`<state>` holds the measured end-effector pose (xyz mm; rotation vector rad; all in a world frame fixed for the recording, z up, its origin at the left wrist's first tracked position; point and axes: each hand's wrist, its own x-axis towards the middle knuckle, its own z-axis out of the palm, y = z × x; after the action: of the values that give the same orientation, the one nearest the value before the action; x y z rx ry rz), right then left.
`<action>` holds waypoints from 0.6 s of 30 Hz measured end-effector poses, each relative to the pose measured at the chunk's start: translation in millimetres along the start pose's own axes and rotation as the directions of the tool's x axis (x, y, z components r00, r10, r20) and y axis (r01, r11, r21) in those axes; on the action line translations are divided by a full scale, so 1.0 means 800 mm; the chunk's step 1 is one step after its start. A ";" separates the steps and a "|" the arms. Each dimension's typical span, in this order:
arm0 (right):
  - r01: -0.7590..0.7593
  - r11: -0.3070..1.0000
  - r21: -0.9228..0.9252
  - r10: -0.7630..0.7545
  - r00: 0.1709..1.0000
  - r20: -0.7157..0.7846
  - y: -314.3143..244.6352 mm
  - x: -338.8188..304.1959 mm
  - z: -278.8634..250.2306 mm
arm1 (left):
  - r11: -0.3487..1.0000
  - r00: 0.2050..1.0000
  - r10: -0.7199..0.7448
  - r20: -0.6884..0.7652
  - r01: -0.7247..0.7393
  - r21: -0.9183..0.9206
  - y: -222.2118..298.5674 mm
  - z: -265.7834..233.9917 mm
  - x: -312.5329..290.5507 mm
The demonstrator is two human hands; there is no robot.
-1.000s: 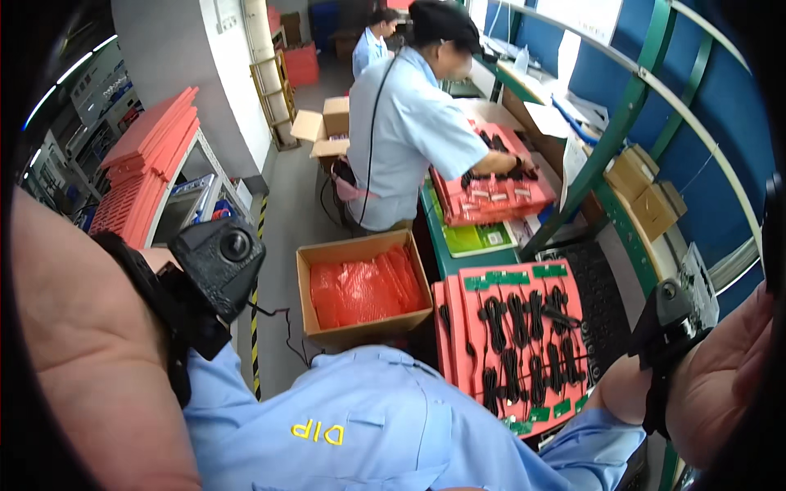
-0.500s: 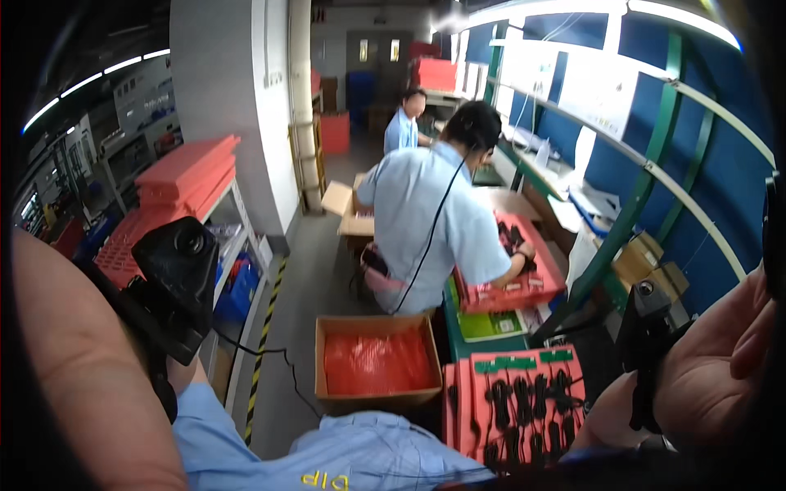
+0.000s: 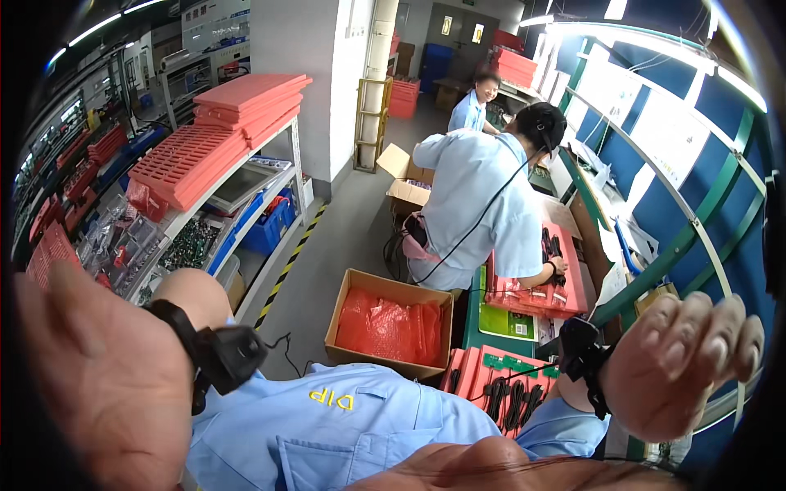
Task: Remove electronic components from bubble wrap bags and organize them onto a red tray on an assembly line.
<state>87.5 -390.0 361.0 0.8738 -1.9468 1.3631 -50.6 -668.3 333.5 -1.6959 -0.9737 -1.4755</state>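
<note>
My left hand (image 3: 110, 393) is raised at the left edge, palm showing and fingers stretched out, with nothing in it. A black wrist device (image 3: 225, 360) is strapped behind it. My right hand (image 3: 671, 364) is held up at the right, its fingers loosely bent and apart, also holding nothing. It wears a similar black device (image 3: 580, 348). Neither hand touches a work item. Below and left of the right hand lies a pink foam tray (image 3: 472, 378) with bundled black cables (image 3: 514, 403) and green circuit boards (image 3: 524, 364); my sleeve hides part of it.
A cardboard box (image 3: 385, 368) holds red bubble-wrap bags (image 3: 385, 327). A co-worker (image 3: 483, 196) handles black cables at the green bench; another person (image 3: 468, 110) stands farther back. Pink foam sheets (image 3: 246, 102) lie on the left shelf (image 3: 270, 147). Green posts (image 3: 688, 254) rise at right.
Both hands have moved away from the sides of the view and show more fully, the right one with its fingers now visible. The whole view has shifted. The co-worker still leans over the bench.
</note>
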 end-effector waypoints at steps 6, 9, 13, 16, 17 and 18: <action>-0.088 0.984 0.153 0.076 0.994 0.082 0.017 0.008 0.008 | 0.511 0.859 -0.333 0.389 0.511 -0.691 -0.043 0.060 -0.020; -0.153 0.985 0.076 0.153 0.988 -0.001 -0.003 0.012 0.018 | 0.097 0.855 -0.171 0.489 0.509 -0.855 -0.085 0.124 -0.011; -0.219 0.969 0.111 0.228 0.971 -0.075 0.008 0.013 -0.009 | 0.084 0.903 -0.105 0.415 0.424 -0.902 -0.115 0.153 0.010; -0.238 0.945 0.222 0.259 0.964 -0.066 -0.003 0.013 0.002 | 0.178 0.939 -0.090 0.333 0.344 -0.922 -0.095 0.145 0.026; -0.242 0.932 0.271 0.265 0.963 -0.051 -0.007 0.015 0.009 | 0.224 0.947 -0.091 0.308 0.321 -0.920 -0.085 0.139 0.024; -0.241 0.935 0.260 0.279 0.953 -0.116 -0.009 0.009 -0.003 | 0.187 0.954 -0.036 0.297 0.299 -0.936 -0.102 0.157 0.031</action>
<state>89.3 -390.8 371.2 0.6107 -1.8521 1.7996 -58.8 -516.8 343.4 -2.7466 -0.1371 -2.3996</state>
